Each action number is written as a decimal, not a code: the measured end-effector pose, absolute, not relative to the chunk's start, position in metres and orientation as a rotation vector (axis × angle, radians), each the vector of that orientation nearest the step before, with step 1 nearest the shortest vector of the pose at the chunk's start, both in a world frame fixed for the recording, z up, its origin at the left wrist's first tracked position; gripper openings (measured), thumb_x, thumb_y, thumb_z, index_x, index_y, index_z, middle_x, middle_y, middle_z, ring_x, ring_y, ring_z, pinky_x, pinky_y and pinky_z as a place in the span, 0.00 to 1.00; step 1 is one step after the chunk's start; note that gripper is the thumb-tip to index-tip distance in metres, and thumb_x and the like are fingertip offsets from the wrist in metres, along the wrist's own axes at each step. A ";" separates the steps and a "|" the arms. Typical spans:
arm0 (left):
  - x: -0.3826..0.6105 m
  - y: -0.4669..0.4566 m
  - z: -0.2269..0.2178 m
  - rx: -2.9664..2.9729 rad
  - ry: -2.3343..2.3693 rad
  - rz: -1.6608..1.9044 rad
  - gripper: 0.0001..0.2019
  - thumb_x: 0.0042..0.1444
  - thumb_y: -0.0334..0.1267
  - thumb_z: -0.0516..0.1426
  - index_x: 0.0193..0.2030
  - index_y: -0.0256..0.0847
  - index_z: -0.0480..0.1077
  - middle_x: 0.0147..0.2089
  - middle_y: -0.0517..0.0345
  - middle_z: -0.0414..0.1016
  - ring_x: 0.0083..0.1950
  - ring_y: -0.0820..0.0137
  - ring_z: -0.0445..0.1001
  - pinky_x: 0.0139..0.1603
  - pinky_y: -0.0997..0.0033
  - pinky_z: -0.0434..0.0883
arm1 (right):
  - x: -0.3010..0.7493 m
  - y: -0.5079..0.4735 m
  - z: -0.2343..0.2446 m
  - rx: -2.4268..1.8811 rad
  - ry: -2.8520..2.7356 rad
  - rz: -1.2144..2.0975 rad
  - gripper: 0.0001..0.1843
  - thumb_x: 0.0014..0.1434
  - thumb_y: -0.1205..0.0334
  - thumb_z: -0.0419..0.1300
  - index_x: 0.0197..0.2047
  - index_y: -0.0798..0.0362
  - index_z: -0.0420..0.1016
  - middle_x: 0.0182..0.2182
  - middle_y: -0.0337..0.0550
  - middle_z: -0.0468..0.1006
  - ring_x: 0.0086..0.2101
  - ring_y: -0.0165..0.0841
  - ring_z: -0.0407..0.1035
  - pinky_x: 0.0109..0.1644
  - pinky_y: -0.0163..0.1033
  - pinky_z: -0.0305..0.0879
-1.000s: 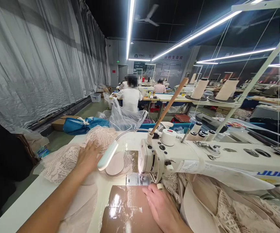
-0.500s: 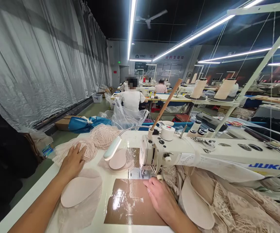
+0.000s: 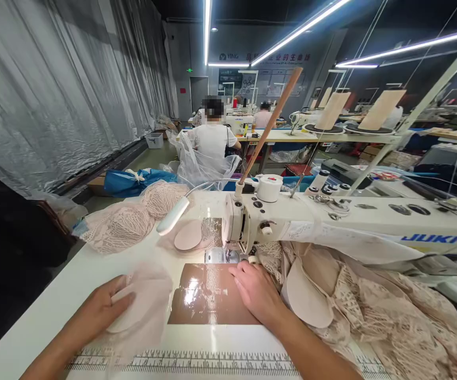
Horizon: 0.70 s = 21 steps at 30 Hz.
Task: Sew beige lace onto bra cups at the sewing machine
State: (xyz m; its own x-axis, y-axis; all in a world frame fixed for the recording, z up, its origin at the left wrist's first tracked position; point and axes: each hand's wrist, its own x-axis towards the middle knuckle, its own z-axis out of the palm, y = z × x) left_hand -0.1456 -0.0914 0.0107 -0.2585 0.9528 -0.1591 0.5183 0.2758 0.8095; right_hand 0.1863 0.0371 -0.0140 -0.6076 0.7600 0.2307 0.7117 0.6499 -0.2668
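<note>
My left hand (image 3: 104, 303) pinches a beige bra cup pad (image 3: 127, 315) with sheer fabric (image 3: 155, 295) around it, thumb on top, lifted over the near left of the table. My right hand (image 3: 258, 287) rests palm down at the right edge of a shiny brown sheet (image 3: 205, 301), fingers loosely bent just in front of the sewing machine (image 3: 276, 221). Its fingertips lie close to the presser foot area; nothing shows in them. A second cup pad (image 3: 188, 235) on sheer fabric lies left of the needle. Beige lace pieces with a cup (image 3: 307, 293) are heaped right of my right hand.
Two rounded lace bundles (image 3: 120, 227) lie at the table's far left. A lamp (image 3: 173, 215) on a bent neck hangs over the work area. A ruler strip (image 3: 189, 363) runs along the front. A person in white (image 3: 211, 140) sits ahead, back turned.
My left hand has left the lace bundle, come back toward me and gripped the near cup pad with its sheer fabric. My right hand stays by the machine. The view has tilted down.
</note>
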 end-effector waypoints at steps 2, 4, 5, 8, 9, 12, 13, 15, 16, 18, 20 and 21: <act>-0.122 -0.097 0.020 1.117 1.647 0.887 0.26 0.49 0.60 0.57 0.48 0.43 0.69 0.42 0.54 0.76 0.40 0.59 0.76 0.37 0.65 0.74 | 0.187 0.037 -0.014 -1.167 -2.523 0.234 0.15 0.61 0.73 0.49 0.41 0.53 0.75 0.32 0.43 0.73 0.32 0.35 0.62 0.37 0.39 0.58; -0.099 -0.094 0.030 1.071 1.403 0.878 0.31 0.46 0.59 0.60 0.54 0.43 0.66 0.45 0.52 0.76 0.43 0.57 0.76 0.39 0.64 0.74 | 0.188 0.037 -0.014 -1.115 -2.449 0.282 0.15 0.61 0.72 0.50 0.45 0.53 0.75 0.34 0.44 0.75 0.35 0.36 0.65 0.40 0.40 0.59; -0.089 -0.088 0.034 1.093 1.283 0.860 0.33 0.45 0.57 0.61 0.56 0.43 0.65 0.48 0.50 0.75 0.46 0.56 0.75 0.42 0.63 0.73 | 0.188 0.036 -0.013 -1.068 -2.395 0.313 0.15 0.61 0.71 0.50 0.46 0.53 0.75 0.35 0.44 0.76 0.36 0.36 0.66 0.41 0.40 0.60; -0.060 -0.060 0.033 1.262 1.137 0.736 0.31 0.48 0.47 0.62 0.59 0.42 0.63 0.53 0.48 0.72 0.52 0.54 0.72 0.49 0.61 0.71 | 0.192 0.035 -0.011 -0.934 -2.227 0.387 0.14 0.64 0.66 0.48 0.39 0.54 0.75 0.32 0.44 0.76 0.34 0.34 0.67 0.40 0.38 0.60; -0.052 -0.049 0.028 1.334 1.172 0.711 0.28 0.49 0.44 0.61 0.58 0.41 0.65 0.53 0.49 0.72 0.52 0.56 0.71 0.50 0.62 0.70 | 0.194 0.034 -0.010 -0.898 -2.204 0.404 0.15 0.64 0.64 0.47 0.35 0.54 0.74 0.28 0.43 0.75 0.31 0.33 0.66 0.39 0.38 0.60; -0.034 -0.017 0.012 1.573 1.341 0.626 0.19 0.53 0.44 0.57 0.50 0.39 0.69 0.46 0.52 0.75 0.46 0.60 0.74 0.44 0.67 0.71 | 0.197 0.032 -0.009 -0.763 -2.312 0.469 0.15 0.64 0.62 0.49 0.29 0.53 0.73 0.22 0.40 0.72 0.26 0.31 0.62 0.35 0.36 0.57; -0.031 -0.009 0.007 1.661 1.402 0.581 0.17 0.56 0.46 0.55 0.47 0.38 0.70 0.42 0.53 0.76 0.42 0.62 0.74 0.40 0.69 0.71 | 0.197 0.031 -0.009 -0.719 -2.387 0.488 0.13 0.63 0.62 0.51 0.29 0.53 0.74 0.23 0.39 0.73 0.27 0.31 0.62 0.36 0.36 0.57; -0.027 0.006 0.002 1.811 1.524 0.498 0.16 0.59 0.49 0.50 0.38 0.38 0.70 0.35 0.55 0.75 0.35 0.64 0.74 0.31 0.72 0.68 | 0.197 0.031 -0.011 -0.697 -2.522 0.487 0.08 0.60 0.62 0.56 0.32 0.52 0.75 0.26 0.39 0.74 0.29 0.31 0.63 0.37 0.36 0.56; -0.027 0.013 0.002 1.863 1.589 0.470 0.17 0.59 0.49 0.48 0.34 0.38 0.69 0.31 0.57 0.74 0.32 0.65 0.72 0.29 0.72 0.65 | 0.196 0.030 -0.011 -0.716 -2.569 0.463 0.06 0.59 0.62 0.58 0.32 0.52 0.76 0.27 0.38 0.74 0.30 0.31 0.63 0.37 0.36 0.56; -0.028 0.022 0.005 1.921 1.716 0.436 0.14 0.59 0.45 0.49 0.28 0.40 0.66 0.26 0.58 0.70 0.29 0.66 0.69 0.27 0.72 0.61 | 0.195 0.031 -0.012 -0.769 -2.617 0.400 0.07 0.59 0.62 0.59 0.31 0.52 0.76 0.26 0.38 0.73 0.30 0.31 0.61 0.36 0.36 0.55; -0.029 0.027 0.013 1.981 1.857 0.407 0.10 0.57 0.40 0.50 0.27 0.41 0.65 0.26 0.58 0.68 0.29 0.65 0.67 0.28 0.71 0.59 | 0.193 0.031 -0.013 -0.784 -2.632 0.365 0.09 0.59 0.63 0.58 0.29 0.52 0.75 0.25 0.37 0.72 0.29 0.31 0.60 0.35 0.36 0.54; -0.029 0.026 0.017 2.005 1.916 0.398 0.09 0.56 0.39 0.50 0.28 0.41 0.66 0.27 0.57 0.68 0.30 0.64 0.67 0.29 0.70 0.59 | 0.193 0.031 -0.012 -0.786 -2.631 0.357 0.09 0.60 0.63 0.57 0.28 0.52 0.74 0.25 0.37 0.72 0.29 0.31 0.60 0.36 0.36 0.54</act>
